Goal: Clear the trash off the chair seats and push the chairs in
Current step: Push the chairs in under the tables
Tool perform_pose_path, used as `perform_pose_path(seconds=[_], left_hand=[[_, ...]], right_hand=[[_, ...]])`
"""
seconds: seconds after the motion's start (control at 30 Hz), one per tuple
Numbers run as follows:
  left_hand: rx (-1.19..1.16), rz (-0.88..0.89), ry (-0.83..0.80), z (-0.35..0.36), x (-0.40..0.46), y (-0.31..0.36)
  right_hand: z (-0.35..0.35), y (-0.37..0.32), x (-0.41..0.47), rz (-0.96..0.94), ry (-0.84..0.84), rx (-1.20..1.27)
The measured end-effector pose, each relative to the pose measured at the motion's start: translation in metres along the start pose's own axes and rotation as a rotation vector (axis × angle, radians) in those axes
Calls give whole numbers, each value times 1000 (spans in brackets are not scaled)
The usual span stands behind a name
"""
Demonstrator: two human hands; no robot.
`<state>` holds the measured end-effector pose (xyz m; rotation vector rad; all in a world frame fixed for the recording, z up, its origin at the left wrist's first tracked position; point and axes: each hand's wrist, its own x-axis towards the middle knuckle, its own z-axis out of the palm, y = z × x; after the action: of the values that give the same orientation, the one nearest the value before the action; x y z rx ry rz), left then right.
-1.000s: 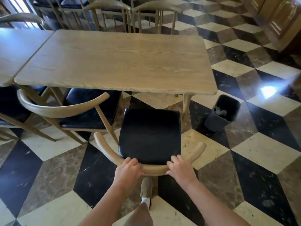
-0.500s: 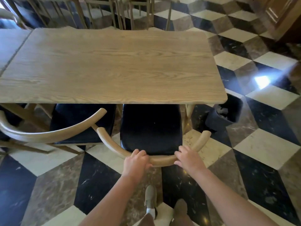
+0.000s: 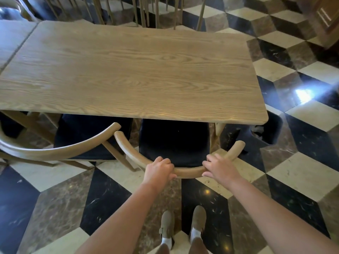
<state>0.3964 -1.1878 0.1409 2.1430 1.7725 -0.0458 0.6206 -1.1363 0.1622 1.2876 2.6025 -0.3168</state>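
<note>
Both hands point(image 3: 189, 168) seemingly gripping chair back point(image 3: 189, 172)

My left grip point(image 3: 159, 168) and right grip point(image 3: 218, 166) sit side by side on the back rail of the chair point(image 3: 174, 142) straight ahead of me, its seat partly under the near edge of the bench point(image 3: 128, 70). A second chair point(image 3: 77, 136) stands just to its left, also tucked partway under (their rail ends nearly meet). A bin point(image 3: 269, 132) sits on the floor point(image 3: 302, 176) to the right, beside the bench's corner. More chairs point(image 3: 146, 11) line the far side. Another bench point(image 3: 12, 37) adjoins on the left. My shoes point(image 3: 183, 226) stand behind the chair.
</note>
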Motion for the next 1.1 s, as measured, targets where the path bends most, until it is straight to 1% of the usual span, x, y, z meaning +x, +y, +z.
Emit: perform_pose_path(seconds=[0.1, 0.23, 0.3, 0.5, 0.6, 0.7, 0.77, 0.87, 1.0, 1.1], left_hand=[[-3, -19, -1, -4, 12, 3], [49, -6, -32, -2, 15, 2], [66, -10, -28, 0, 11, 3], [79, -90, -54, -8, 7, 27], [83, -80, -66, -16, 7, 52], [131, -32, -57, -34, 15, 84], [163, 3, -17, -47, 28, 111], [164, 62, 46, -64, 55, 164], [256, 182, 59, -73, 94, 251], [196, 181, 85, -69, 122, 314]], right_hand=[[-4, 8, 4, -10, 13, -22], [-5, 16, 8, -20, -27, -40], [-4, 15, 8, 6, -33, -32], [3, 5, -7, 126, 32, 67], [-1, 7, -23, 139, 93, 125], [-12, 22, -46, 189, 162, 149], [-22, 45, -65, 218, 159, 141], [-38, 92, -98, 288, 175, 143], [-54, 163, -151, 383, 206, 113], [-59, 213, -189, 458, 244, 66]])
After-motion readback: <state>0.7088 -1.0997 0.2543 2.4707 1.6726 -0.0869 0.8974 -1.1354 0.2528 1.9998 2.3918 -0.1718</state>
